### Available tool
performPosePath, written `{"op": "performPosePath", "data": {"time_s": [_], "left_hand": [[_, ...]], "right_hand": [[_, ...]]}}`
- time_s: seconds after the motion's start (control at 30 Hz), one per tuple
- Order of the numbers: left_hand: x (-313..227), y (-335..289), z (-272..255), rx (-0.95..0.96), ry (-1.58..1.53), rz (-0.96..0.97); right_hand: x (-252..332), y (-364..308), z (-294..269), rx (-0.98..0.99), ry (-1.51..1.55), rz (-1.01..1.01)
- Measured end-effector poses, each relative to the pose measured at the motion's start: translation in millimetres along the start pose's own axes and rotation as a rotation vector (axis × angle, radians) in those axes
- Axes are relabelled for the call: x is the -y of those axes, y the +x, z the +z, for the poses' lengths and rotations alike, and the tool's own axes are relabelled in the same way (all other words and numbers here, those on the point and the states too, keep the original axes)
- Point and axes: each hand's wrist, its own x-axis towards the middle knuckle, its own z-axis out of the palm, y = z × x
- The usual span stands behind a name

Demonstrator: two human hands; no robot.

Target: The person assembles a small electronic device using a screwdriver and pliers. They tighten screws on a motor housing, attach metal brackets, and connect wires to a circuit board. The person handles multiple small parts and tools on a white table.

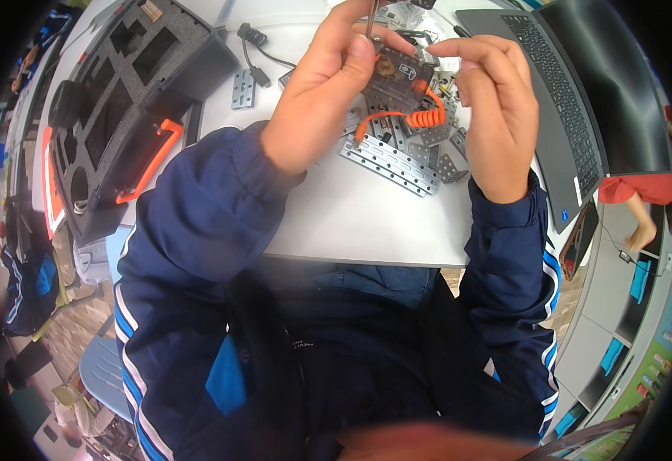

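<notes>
My left hand [332, 81] is closed around a dark, see-through electronic module [397, 81], raised over the white table. A thin metal rod [371, 19] stands up by the left thumb; its upper end runs out of view. From the module hangs an orange coiled cable [426, 117], with its plug end above a perforated metal beam [389, 164]. My right hand [502, 107] is at the module's right side, index finger stretched toward its edge and thumb apart. Whether that fingertip touches the module I cannot tell. Nothing shows between the right thumb and index finger.
Several metal plates and small parts lie heaped beneath the module. An open black case [220, 58] with foam cutouts and an orange handle [155, 165] stands left. A black cable [255, 58] and small perforated plate [243, 90] lie beside it. At right is an open laptop [555, 96].
</notes>
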Motion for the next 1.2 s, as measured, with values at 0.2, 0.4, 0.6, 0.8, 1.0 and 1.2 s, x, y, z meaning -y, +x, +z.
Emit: {"op": "performPosePath", "data": {"time_s": [0.2,0.4,0.6,0.8,1.0,1.2], "left_hand": [[8,-2,3,-0.025,-0.034,-0.004],[10,-2,3,0.011,-0.077,0.008],[9,-3,5,0.017,-0.084,-0.029],[10,-5,5,0.030,-0.128,-0.035],[6,-6,6,0.037,-0.098,-0.045],[4,-9,6,0.006,-0.061,-0.124]], "right_hand": [[4,-9,18,-0.062,-0.076,0.111],[6,-8,26,-0.111,0.019,0.140],[0,-8,28,-0.073,0.167,0.170],[-1,-7,26,-0.049,0.187,0.189],[-2,-5,19,0.009,0.163,0.176],[2,-4,17,0.009,0.176,0.204]]}}
